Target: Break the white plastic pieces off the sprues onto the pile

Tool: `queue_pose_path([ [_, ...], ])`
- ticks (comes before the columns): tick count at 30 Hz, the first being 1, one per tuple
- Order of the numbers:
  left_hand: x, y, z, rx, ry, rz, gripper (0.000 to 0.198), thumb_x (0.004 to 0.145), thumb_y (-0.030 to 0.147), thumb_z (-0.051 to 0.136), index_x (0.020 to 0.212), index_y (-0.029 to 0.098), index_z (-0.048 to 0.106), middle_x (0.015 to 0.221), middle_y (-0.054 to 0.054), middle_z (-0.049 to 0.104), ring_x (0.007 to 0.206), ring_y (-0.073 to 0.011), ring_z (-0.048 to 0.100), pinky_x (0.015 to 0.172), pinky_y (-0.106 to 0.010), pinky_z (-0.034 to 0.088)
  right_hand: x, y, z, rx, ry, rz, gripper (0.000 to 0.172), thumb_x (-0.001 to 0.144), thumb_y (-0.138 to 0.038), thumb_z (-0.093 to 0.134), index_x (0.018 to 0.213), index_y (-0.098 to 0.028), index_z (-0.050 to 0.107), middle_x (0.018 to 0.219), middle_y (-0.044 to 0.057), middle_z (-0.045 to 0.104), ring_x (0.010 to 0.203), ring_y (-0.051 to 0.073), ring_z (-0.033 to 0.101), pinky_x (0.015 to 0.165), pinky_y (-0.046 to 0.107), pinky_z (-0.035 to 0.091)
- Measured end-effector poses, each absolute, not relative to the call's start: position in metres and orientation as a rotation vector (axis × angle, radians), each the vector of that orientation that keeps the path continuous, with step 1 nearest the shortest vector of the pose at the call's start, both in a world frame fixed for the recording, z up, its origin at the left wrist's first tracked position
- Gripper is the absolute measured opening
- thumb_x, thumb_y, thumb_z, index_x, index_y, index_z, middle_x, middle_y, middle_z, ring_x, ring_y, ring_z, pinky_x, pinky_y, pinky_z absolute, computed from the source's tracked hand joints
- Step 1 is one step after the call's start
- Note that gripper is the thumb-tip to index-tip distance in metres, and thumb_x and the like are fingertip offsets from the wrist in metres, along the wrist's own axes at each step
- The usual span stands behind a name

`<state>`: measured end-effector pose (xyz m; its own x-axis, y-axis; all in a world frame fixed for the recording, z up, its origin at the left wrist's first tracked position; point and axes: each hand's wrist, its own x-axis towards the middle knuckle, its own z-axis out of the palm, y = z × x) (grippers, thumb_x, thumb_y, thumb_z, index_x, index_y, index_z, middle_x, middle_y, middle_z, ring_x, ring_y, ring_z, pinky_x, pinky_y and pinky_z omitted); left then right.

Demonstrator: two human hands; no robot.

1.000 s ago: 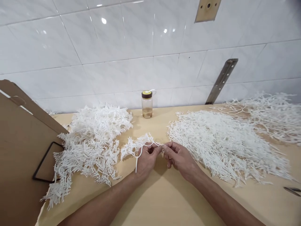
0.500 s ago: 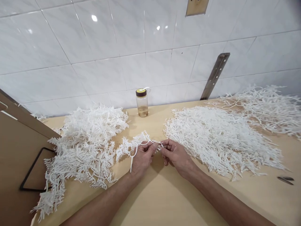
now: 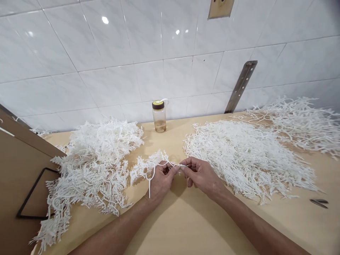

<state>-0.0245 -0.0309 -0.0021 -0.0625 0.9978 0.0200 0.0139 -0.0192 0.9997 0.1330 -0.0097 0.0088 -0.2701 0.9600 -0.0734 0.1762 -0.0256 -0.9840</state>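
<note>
My left hand [image 3: 164, 179] is closed in a pinch on a white branching plastic sprig [image 3: 148, 164], whose bushy end spreads out to the left and whose bare stem hangs over the back of the hand. Close beside it, my right hand [image 3: 198, 173] pinches the sprig's thin tip between thumb and forefinger. A large heap of white sprigs [image 3: 95, 166] lies to the left. To the right of my hands is a broad pile of smaller white pieces [image 3: 249, 156], spread flat on the table.
A lidded bottle [image 3: 159, 117] with some liquid stands near the tiled wall. Stringier white stems [image 3: 305, 124] lie at the far right. Small dark snips or tweezers [image 3: 319, 203] rest at the right. A metal bracket [image 3: 240, 86] leans on the wall; a brown box [image 3: 23, 184] is at left.
My right hand has drawn slightly away from the left, so a short length of the sprig now shows between the fingertips. The whole view has shifted a little.
</note>
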Motion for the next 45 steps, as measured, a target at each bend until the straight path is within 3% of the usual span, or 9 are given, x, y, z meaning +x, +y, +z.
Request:
queue_pose_path([
  [8,-0.023,-0.033,-0.004,1.284,1.293,1.296,0.036,0.08,0.049,0.067,0.066,0.018,0.054,0.053,0.005,0.045,0.049,-0.0085,0.039,0.05,-0.023,0.032,0.14,-0.008,0.008,-1.32,-1.615,1.182,0.022,0.083,-0.04,0.062,0.085,-0.02,0.07,0.065,-0.002,0.062,0.046,0.011,0.056,0.045,0.024,0.049],
  [14,-0.025,-0.034,0.005,1.203,1.272,1.236,0.039,0.077,0.051,0.069,0.064,0.018,0.053,0.052,0.006,0.044,0.046,-0.0079,0.036,0.048,-0.023,0.029,0.143,-0.005,0.0,-1.275,-1.769,1.03,0.021,0.088,-0.039,0.056,0.085,-0.022,0.069,0.063,-0.001,0.061,0.05,0.013,0.055,0.048,0.026,0.047],
  [20,-0.027,-0.03,0.004,1.364,1.317,1.143,0.038,0.079,0.046,0.065,0.058,0.018,0.053,0.055,0.004,0.044,0.051,-0.0097,0.04,0.052,-0.025,0.031,0.141,-0.007,0.0,-1.179,-2.046,0.513,0.019,0.094,-0.025,0.045,0.084,-0.021,0.06,0.079,0.004,0.065,0.071,0.018,0.059,0.065,0.03,0.044],
  [23,-0.027,-0.03,0.002,1.435,1.332,1.119,0.037,0.081,0.044,0.062,0.057,0.017,0.052,0.057,0.003,0.044,0.054,-0.0104,0.04,0.054,-0.026,0.03,0.14,-0.004,-0.001,-1.196,-2.124,0.275,0.021,0.095,-0.018,0.039,0.085,-0.02,0.057,0.083,0.007,0.063,0.071,0.018,0.057,0.063,0.029,0.04],
  [28,-0.029,-0.035,0.005,1.364,1.329,1.145,0.037,0.081,0.045,0.063,0.059,0.018,0.05,0.056,0.004,0.042,0.052,-0.0094,0.038,0.053,-0.025,0.03,0.164,0.013,0.004,-1.397,-1.854,0.01,0.018,0.092,-0.02,0.042,0.08,-0.02,0.054,0.079,0.008,0.059,0.069,0.02,0.054,0.061,0.031,0.038],
  [31,-0.029,-0.035,0.005,1.269,1.287,1.159,0.038,0.08,0.049,0.064,0.062,0.019,0.052,0.053,0.006,0.041,0.047,-0.0082,0.035,0.049,-0.024,0.028,0.181,0.017,0.013,-1.437,-1.676,-0.033,0.009,0.087,-0.023,0.049,0.087,-0.019,0.058,0.087,0.009,0.061,0.069,0.02,0.056,0.065,0.033,0.042],
  [35,-0.029,-0.033,0.002,1.224,1.254,1.187,0.038,0.078,0.05,0.067,0.062,0.019,0.052,0.049,0.007,0.041,0.043,-0.007,0.033,0.045,-0.023,0.026,0.178,0.009,0.021,-1.431,-1.602,0.204,0.02,0.087,-0.034,0.055,0.096,-0.018,0.063,0.084,0.007,0.064,0.062,0.017,0.056,0.064,0.032,0.046],
  [41,-0.029,-0.03,-0.004,1.27,1.251,1.237,0.034,0.08,0.047,0.066,0.066,0.018,0.055,0.052,0.006,0.045,0.045,-0.0076,0.038,0.047,-0.022,0.031,0.146,-0.008,0.015,-1.299,-1.755,1.158,0.033,0.09,-0.05,0.052,0.094,-0.02,0.065,0.065,-0.003,0.058,0.04,0.011,0.054,0.042,0.024,0.042],
  [45,-0.028,-0.028,-0.01,1.293,1.26,1.258,0.031,0.08,0.045,0.066,0.068,0.017,0.058,0.055,0.004,0.049,0.049,-0.0087,0.042,0.049,-0.022,0.033,0.139,-0.011,0.011,-1.27,-1.773,1.301,0.031,0.089,-0.048,0.054,0.089,-0.019,0.064,0.063,-0.004,0.056,0.039,0.008,0.054,0.037,0.019,0.037],
])
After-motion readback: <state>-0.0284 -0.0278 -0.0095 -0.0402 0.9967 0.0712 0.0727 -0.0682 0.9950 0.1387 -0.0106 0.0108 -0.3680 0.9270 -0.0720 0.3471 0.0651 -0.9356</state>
